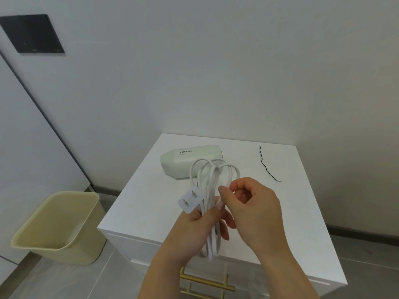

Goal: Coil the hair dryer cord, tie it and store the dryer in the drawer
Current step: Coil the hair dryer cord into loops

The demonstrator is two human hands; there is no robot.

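A pale green hair dryer [192,159] lies on its side on the white cabinet top [291,212]. Its white cord [212,182] is gathered into long loops held up in front of me. My left hand [194,231] grips the bundle of loops from below, and the flat two-pin plug [190,200] sticks out to the left above it. My right hand [250,208] pinches a strand of the cord near the bundle's middle. A thin black twist tie [266,165] lies on the cabinet top to the right of the dryer.
Gold drawer handles [205,281] show on the cabinet front below my hands. A beige waste bin [58,225] stands on the grey floor to the left. White walls close in behind the cabinet, with a dark panel [32,33] at upper left.
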